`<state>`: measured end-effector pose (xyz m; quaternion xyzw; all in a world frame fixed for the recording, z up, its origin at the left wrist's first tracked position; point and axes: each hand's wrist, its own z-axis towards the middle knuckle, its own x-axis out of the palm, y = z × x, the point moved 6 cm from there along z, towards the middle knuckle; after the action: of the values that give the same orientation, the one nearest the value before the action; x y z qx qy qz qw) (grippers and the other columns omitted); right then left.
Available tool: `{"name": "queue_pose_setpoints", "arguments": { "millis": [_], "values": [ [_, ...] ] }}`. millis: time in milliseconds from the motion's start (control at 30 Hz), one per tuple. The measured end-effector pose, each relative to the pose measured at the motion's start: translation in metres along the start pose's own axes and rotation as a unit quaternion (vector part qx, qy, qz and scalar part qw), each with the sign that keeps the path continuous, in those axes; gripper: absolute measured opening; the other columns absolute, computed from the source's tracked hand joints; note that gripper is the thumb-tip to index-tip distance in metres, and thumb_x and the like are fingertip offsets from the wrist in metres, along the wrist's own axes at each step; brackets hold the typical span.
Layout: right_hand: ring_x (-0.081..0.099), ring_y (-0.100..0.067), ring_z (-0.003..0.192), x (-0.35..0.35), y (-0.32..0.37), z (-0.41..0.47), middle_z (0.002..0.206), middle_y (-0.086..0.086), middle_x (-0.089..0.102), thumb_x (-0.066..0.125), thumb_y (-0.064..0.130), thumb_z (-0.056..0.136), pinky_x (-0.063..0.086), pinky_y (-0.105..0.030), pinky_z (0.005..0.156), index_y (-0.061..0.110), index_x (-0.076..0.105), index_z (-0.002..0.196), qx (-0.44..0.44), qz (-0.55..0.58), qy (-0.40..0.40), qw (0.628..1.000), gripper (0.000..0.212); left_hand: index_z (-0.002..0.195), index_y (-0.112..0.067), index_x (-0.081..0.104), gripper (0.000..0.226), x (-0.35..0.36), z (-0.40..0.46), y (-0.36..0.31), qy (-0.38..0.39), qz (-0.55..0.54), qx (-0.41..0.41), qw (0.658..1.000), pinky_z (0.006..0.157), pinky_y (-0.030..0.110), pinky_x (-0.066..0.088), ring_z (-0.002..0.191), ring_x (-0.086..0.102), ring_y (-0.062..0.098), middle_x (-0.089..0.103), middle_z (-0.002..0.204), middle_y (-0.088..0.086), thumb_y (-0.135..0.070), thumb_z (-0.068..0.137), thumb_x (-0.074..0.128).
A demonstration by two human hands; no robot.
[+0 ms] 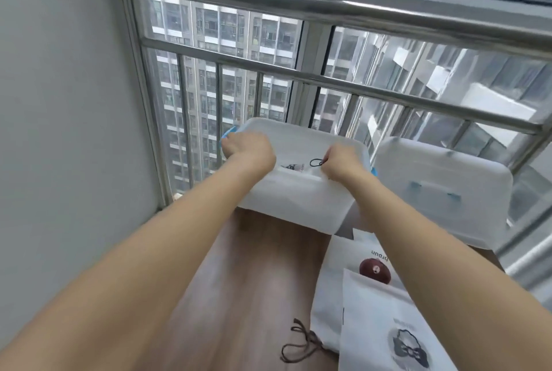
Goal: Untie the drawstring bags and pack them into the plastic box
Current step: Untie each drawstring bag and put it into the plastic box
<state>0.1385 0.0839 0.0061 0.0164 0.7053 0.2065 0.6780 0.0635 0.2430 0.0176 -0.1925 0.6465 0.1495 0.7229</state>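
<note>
A translucent white plastic box stands open at the far end of the wooden table. Inside it lies a white drawstring bag with a dark print. My left hand reaches over the box's left end beside a blue handle, fingers curled down on the bag's left edge. My right hand is over the right side of the box and pinches the bag's black cord, which forms a small loop. Two more white bags lie flat near me: one with a brown print, one with a grey bow print.
The box's lid lies to the right of the box. A loose brown drawstring trails on the table left of the near bags. A steel railing and a window are right behind the box; a wall closes the left side.
</note>
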Motion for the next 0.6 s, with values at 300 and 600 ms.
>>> {"name": "queue_pose_setpoints", "arguments": {
  "millis": [300,600],
  "values": [
    [0.042,-0.029,0.088,0.004,0.002,0.01,0.071,-0.01,0.046,0.043,-0.001,0.088,0.035,-0.03,0.053,0.007,0.044,0.062,0.004,-0.04,-0.011,0.999,0.027,0.113,-0.01,0.057,0.061,0.033,0.006,-0.03,0.163,-0.098,0.093,0.977,0.105,0.045,0.034,0.115,0.05,0.028,0.054,0.128,0.009,-0.056,0.097,0.02],
    [0.059,-0.018,0.109,-0.03,-0.013,-0.083,0.115,-0.007,0.066,0.051,0.006,0.087,0.044,-0.031,0.099,0.009,0.065,0.113,-0.09,0.249,-0.122,0.957,0.029,0.108,-0.014,0.064,0.026,-0.02,-0.056,-0.052,-0.088,-0.295,0.142,0.941,0.093,0.043,0.046,0.098,0.06,0.025,0.068,0.103,0.006,-0.024,0.093,0.044]
  ]
}}
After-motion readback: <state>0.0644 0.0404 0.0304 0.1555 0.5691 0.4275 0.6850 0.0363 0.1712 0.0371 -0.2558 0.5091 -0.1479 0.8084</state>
